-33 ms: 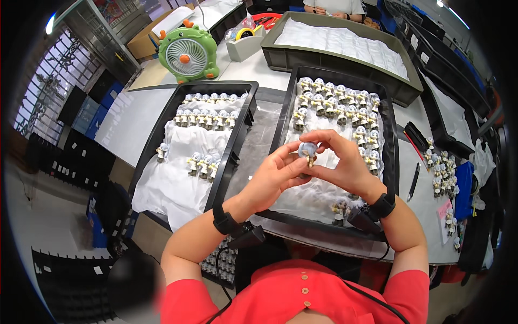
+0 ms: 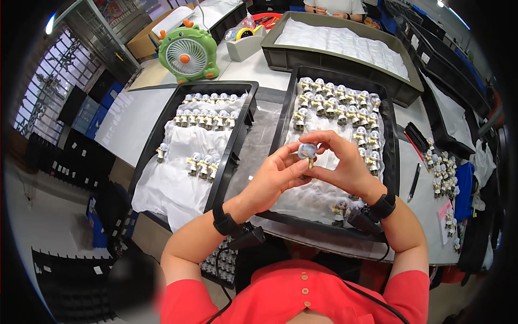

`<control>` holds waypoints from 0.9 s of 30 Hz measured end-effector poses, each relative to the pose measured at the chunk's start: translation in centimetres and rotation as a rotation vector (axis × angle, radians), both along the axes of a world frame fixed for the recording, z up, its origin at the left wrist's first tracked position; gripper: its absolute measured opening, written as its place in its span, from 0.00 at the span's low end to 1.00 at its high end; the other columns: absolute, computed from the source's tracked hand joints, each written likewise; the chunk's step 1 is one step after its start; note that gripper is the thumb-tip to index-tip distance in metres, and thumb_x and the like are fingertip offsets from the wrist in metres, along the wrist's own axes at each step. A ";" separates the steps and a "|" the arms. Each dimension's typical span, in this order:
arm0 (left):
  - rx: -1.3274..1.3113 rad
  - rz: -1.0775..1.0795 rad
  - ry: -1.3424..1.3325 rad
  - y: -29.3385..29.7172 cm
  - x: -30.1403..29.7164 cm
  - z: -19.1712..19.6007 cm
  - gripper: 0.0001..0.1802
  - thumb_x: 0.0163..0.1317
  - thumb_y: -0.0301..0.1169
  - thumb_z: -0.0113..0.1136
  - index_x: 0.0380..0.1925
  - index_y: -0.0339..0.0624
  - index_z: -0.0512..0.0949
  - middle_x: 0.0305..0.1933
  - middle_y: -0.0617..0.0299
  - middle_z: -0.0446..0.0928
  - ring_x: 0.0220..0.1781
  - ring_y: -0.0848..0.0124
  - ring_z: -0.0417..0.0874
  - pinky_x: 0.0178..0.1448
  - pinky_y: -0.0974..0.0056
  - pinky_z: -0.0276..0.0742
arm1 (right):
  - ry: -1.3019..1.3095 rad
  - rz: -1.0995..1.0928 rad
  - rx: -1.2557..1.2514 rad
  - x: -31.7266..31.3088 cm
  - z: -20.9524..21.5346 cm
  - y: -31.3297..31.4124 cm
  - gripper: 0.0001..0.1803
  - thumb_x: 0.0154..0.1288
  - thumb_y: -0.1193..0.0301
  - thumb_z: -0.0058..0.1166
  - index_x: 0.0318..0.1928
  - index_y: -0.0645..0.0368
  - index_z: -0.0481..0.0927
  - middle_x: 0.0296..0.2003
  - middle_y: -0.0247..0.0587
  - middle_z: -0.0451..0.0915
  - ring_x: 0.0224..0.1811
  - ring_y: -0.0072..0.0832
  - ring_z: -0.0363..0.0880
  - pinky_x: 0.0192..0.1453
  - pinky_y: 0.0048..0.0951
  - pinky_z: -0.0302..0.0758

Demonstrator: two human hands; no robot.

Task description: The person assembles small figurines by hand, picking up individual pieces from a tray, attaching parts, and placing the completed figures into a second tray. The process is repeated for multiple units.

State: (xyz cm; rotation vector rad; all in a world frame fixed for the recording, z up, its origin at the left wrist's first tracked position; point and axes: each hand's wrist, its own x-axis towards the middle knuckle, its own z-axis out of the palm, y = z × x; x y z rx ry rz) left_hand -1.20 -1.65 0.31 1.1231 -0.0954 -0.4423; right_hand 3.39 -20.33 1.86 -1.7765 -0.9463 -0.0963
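Observation:
Between my two hands is a small figurine with pale grey-blue hair, raised above the right-hand black tray. My left hand pinches it from the left with thumb and fingers. From the other side my right hand grips it too, fingertips at its head and thumb lower down. Rows of similar figurines lie on white sheeting in that tray, and a single figurine is at its near edge, by my right wrist. My fingers hide part of the held figurine.
To the left, another black tray holds figurines on crumpled white sheeting. A green fan and an olive bin stand behind. More loose figurines and a black pen lie at the right. Across the table sits another person.

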 end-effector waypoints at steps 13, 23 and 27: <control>-0.141 -0.026 0.013 0.2 0.4 1.0 0.26 0.66 0.35 0.48 0.61 0.38 0.58 0.59 0.49 0.68 0.56 0.55 0.76 0.58 0.56 0.75 | -0.122 0.043 -0.078 0.4 -0.4 0.1 0.44 0.40 0.71 0.72 0.61 0.54 0.65 0.55 0.40 0.70 0.57 0.39 0.67 0.61 0.36 0.66; -0.282 -0.088 0.018 0.3 0.5 1.1 0.27 0.68 0.37 0.40 0.63 0.36 0.55 0.63 0.47 0.65 0.61 0.53 0.71 0.62 0.54 0.69 | -0.116 -0.002 -0.056 0.3 -0.6 0.2 0.43 0.38 0.71 0.72 0.60 0.55 0.67 0.53 0.41 0.71 0.53 0.37 0.69 0.58 0.35 0.68; -0.313 -0.069 0.016 0.4 0.6 1.1 0.27 0.69 0.35 0.39 0.65 0.37 0.53 0.64 0.48 0.64 0.61 0.51 0.71 0.62 0.52 0.69 | -0.162 -0.018 -0.032 0.5 -0.7 0.3 0.43 0.38 0.71 0.72 0.60 0.54 0.67 0.51 0.41 0.71 0.51 0.37 0.69 0.57 0.35 0.67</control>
